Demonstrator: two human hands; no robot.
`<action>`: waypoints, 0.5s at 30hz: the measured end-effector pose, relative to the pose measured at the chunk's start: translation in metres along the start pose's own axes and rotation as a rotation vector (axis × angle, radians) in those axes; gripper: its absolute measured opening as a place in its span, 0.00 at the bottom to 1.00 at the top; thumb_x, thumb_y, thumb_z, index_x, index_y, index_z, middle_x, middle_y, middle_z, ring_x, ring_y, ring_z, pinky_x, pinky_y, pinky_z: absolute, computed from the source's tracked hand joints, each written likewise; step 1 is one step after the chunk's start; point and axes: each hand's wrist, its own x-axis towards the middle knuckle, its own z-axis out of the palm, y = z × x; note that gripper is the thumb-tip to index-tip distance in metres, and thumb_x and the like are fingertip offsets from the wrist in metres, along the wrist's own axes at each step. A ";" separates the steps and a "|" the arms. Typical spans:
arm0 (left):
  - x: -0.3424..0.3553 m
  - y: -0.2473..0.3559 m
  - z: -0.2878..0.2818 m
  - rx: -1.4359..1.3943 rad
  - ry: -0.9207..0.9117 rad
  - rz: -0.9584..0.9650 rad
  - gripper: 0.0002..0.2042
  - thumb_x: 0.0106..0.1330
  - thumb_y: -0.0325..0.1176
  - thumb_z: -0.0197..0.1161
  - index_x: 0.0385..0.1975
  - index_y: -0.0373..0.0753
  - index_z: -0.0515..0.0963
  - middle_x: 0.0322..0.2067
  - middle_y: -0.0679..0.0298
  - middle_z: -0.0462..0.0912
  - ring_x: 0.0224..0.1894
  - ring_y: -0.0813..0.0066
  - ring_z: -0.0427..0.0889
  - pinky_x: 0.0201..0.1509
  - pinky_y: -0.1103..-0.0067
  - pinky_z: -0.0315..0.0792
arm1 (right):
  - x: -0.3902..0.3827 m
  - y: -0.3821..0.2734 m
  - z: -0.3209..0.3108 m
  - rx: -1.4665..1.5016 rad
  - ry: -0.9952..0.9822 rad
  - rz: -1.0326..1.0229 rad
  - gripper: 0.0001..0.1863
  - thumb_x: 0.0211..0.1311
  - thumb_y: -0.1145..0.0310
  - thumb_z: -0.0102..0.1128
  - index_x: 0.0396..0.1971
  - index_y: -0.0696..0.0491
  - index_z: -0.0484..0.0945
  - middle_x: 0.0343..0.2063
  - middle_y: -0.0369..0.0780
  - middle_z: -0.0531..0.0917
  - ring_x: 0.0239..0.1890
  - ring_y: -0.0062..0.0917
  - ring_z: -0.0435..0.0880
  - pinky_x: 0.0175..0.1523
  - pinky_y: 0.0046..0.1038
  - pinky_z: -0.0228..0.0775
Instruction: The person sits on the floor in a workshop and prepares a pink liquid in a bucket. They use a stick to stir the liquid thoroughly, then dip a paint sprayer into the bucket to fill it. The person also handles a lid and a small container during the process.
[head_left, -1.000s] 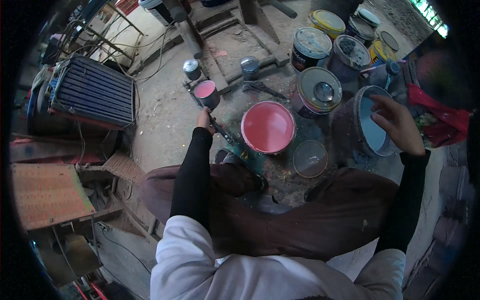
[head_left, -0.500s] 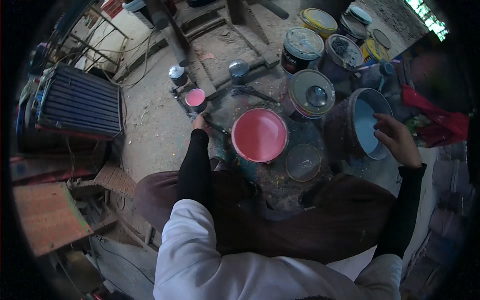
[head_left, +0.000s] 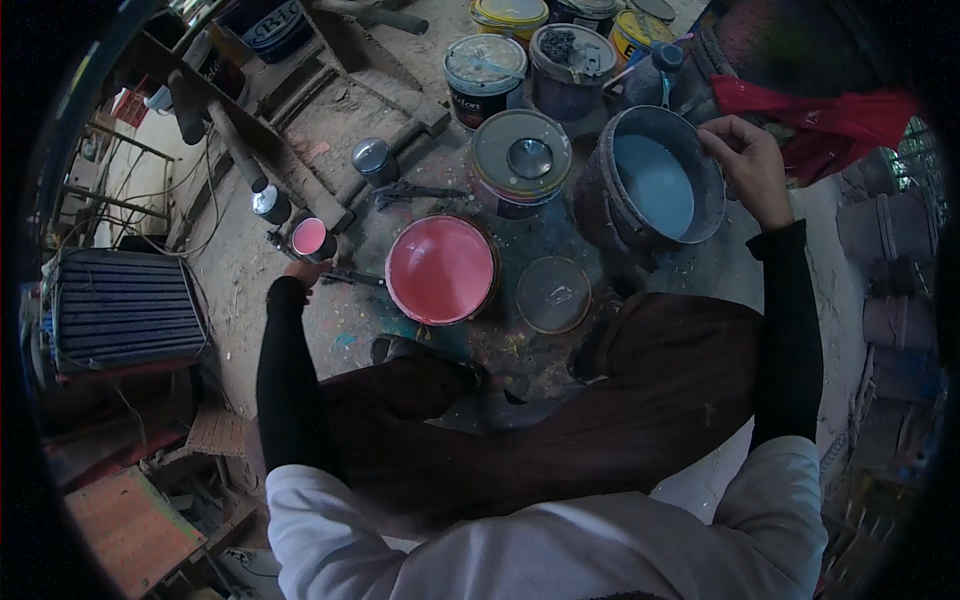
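My left hand (head_left: 307,272) is closed just below a small open cup of pink paint (head_left: 309,236), which looks like the cup of a spray gun; its fingers are partly hidden. A dark metal piece (head_left: 352,278) reaches from beside this hand toward a round bucket of pink paint (head_left: 441,270). On the right, my right hand (head_left: 752,165) pinches the rim of a dark, stained bucket (head_left: 612,190) between thumb and fingers. That bucket holds grey-blue liquid (head_left: 655,185) and leans slightly. A silver-topped cup (head_left: 268,202) stands just beyond the pink cup.
A flat round lid (head_left: 554,295) lies right of the pink bucket. Behind stand a lidded tub (head_left: 522,150), several more paint tubs, and another silver-lidded cup (head_left: 373,160). Red cloth (head_left: 830,125) hangs at right. A wooden frame (head_left: 400,95) lies beyond; a ribbed panel (head_left: 125,310) is left.
The view has turned to the right. My right hand has gone from above the grey-blue liquid to the bucket's rim. My left hand stays just below the pink cup.
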 end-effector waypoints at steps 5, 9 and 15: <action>-0.110 0.042 -0.066 0.599 0.233 0.503 0.28 0.64 0.55 0.61 0.49 0.32 0.77 0.42 0.44 0.83 0.44 0.51 0.83 0.51 0.68 0.74 | -0.002 0.011 -0.010 0.084 0.123 0.062 0.16 0.68 0.60 0.60 0.34 0.60 0.82 0.21 0.34 0.81 0.25 0.14 0.79 0.32 0.19 0.69; -0.230 0.052 -0.056 0.193 0.199 0.781 0.30 0.65 0.47 0.63 0.60 0.32 0.70 0.50 0.45 0.80 0.53 0.51 0.80 0.56 0.68 0.73 | -0.006 0.009 -0.037 0.120 0.264 0.146 0.12 0.68 0.65 0.59 0.38 0.61 0.82 0.27 0.36 0.83 0.29 0.15 0.81 0.36 0.20 0.73; -0.303 0.047 -0.014 0.380 0.202 0.702 0.35 0.62 0.41 0.66 0.65 0.29 0.62 0.54 0.40 0.76 0.56 0.49 0.78 0.58 0.65 0.72 | -0.013 0.061 -0.115 0.174 0.723 0.039 0.15 0.71 0.63 0.56 0.42 0.62 0.81 0.26 0.38 0.83 0.31 0.21 0.84 0.40 0.21 0.76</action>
